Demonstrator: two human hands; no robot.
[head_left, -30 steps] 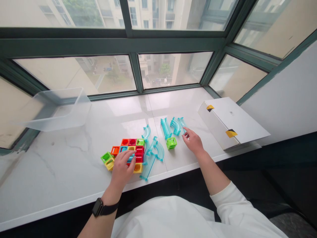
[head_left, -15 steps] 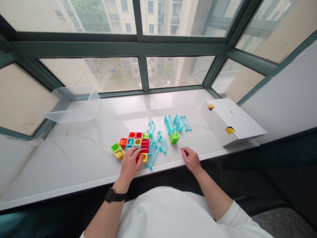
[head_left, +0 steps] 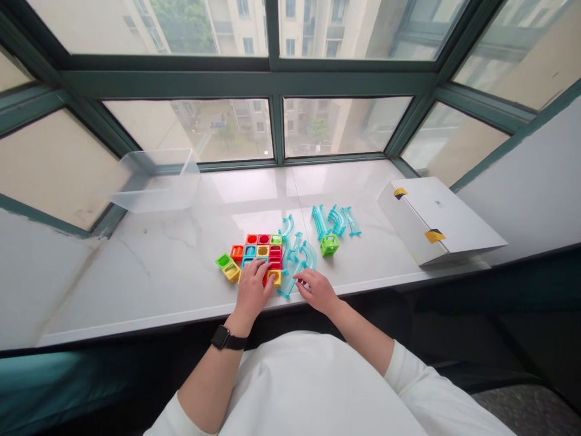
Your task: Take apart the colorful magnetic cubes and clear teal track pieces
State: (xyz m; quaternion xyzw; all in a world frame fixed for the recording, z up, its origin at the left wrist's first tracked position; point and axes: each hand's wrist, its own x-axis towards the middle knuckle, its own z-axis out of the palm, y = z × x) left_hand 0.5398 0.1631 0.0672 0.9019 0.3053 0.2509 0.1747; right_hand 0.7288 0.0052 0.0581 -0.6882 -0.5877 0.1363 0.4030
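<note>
My left hand (head_left: 252,292) lies over the front of a cluster of red, yellow, blue and green plastic blocks (head_left: 262,251), thumb and fingers apart. It covers some of the blocks. Beside the cluster's right side lie several clear teal track pieces (head_left: 310,255), straight and curved. Over the near end of these pieces hovers my right hand (head_left: 318,292), its fingers slightly bent and apart, with nothing visible in them. Whether it touches a track piece, I cannot tell. A green block (head_left: 329,245) stands alone farther right, in front of more teal track pieces (head_left: 321,221).
On the white marble sill (head_left: 181,266), a clear plastic bin (head_left: 158,194) stands at the back left. A white box (head_left: 447,212) with yellow-and-black tabs sits at the right. Dark green window frames (head_left: 245,85) border the sill behind.
My right hand has moved left from beside the green block to the track pieces. My left hand stays on the blocks. The view has shifted slightly.
</note>
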